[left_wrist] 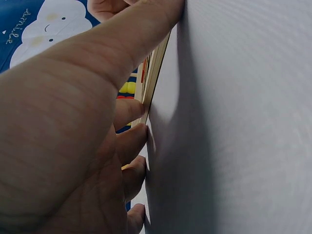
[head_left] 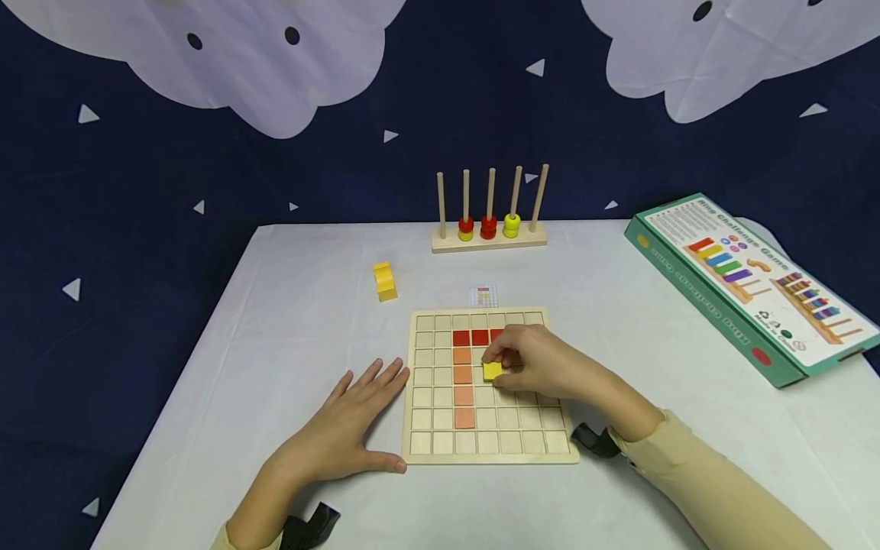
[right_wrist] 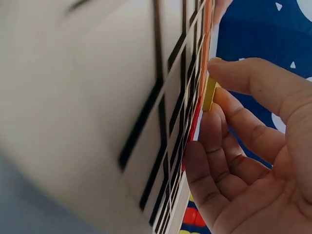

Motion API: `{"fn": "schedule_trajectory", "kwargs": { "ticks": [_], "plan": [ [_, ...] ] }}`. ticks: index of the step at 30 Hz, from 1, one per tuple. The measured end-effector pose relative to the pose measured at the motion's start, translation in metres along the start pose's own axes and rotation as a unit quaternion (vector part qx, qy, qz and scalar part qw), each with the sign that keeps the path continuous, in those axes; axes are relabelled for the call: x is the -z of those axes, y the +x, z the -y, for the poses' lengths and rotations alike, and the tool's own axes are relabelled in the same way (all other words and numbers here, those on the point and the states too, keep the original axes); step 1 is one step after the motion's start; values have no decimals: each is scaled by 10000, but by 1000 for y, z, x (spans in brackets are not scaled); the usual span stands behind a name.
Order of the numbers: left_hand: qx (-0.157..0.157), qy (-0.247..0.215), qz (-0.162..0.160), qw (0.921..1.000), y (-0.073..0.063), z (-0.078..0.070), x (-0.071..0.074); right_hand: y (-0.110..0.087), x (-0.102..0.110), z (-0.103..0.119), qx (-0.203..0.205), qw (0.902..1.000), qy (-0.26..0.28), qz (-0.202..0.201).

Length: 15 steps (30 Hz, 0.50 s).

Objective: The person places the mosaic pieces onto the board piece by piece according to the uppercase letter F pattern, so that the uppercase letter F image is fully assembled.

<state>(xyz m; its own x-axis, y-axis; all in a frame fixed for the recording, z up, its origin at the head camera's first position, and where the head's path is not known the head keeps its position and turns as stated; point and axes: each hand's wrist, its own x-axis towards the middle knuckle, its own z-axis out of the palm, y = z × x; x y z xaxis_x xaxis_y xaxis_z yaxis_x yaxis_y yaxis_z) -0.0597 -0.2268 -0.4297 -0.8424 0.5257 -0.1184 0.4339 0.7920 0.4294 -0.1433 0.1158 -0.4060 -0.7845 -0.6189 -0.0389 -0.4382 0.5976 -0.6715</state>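
Note:
A wooden grid board (head_left: 500, 458) lies on the white table. Red square tiles (head_left: 480, 338) form a row near its top, and a column of orange tiles (head_left: 464, 396) runs down from that row. Between thumb and fingers my right hand (head_left: 550, 363) pinches a yellow square tile (head_left: 492, 371) over the grid, right of the orange column. In the right wrist view this tile (right_wrist: 210, 92) is tilted against the grid; whether it touches the board cannot be told. My left hand (head_left: 351, 428) rests on the table with fingers spread, fingertips and thumb at the board's left edge.
A stack of yellow tiles (head_left: 385, 283) lies beyond the board's left corner. Behind the board is a small pattern card (head_left: 484, 296). Farther back stands a wooden peg rack (head_left: 490, 244) with red and yellow rings. A green-edged game box (head_left: 749, 283) lies at the right.

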Motion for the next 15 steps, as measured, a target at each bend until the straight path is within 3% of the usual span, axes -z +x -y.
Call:
{"fn": "schedule_trajectory", "kwargs": {
  "ticks": [15],
  "plan": [
    [15, -30, 39, 10000, 0, -1, 1, 10, -5, 12, 69, 9989, -299, 349]
  ]
}}
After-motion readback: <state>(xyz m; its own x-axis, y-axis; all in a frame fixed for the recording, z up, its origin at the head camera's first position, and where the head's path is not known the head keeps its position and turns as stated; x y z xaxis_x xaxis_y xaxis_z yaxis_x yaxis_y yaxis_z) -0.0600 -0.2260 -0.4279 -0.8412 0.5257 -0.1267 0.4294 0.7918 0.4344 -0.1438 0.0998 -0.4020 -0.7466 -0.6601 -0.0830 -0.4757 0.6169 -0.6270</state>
